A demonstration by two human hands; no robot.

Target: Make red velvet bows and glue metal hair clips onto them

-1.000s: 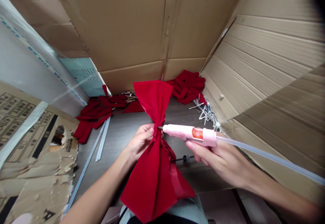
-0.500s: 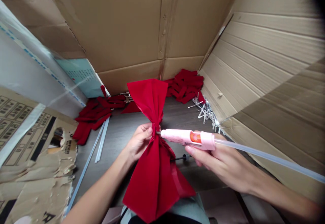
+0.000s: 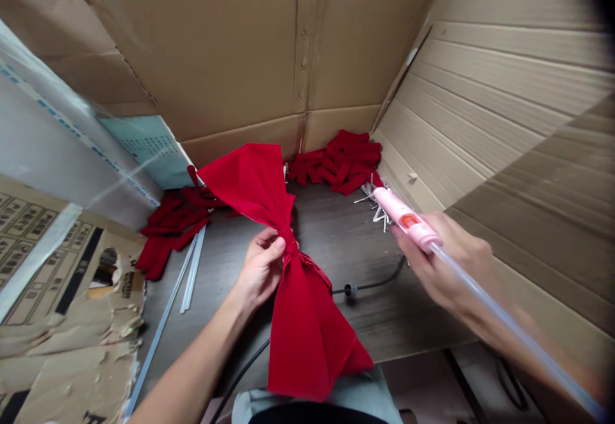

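Note:
My left hand [image 3: 263, 264] pinches a large red fabric bow [image 3: 307, 321] at its gathered middle, thumb on the front of the centre band. The bow hangs tilted, one end up to the left and the other down towards my lap. In my right hand [image 3: 444, 254] is a pink hot glue gun [image 3: 400, 211], fingers wrapped round it. Its nozzle points up and left, apart from the bow, above silver twist ties [image 3: 382, 216]. A long clear glue stick [image 3: 480, 293] runs out of the gun's back end.
Red fabric strips lie in a right pile [image 3: 343, 161] and a left pile [image 3: 170, 222] on the dark tabletop [image 3: 225, 251]. Clear glue sticks [image 3: 192, 273] rest at the left. A black cable [image 3: 379, 283] crosses the table. Cardboard walls [image 3: 230, 46] stand around the back and right.
The glue gun has moved away from the bow's centre to the right and upward. The bow has turned, its upper end swinging left. My left hand still grips its middle.

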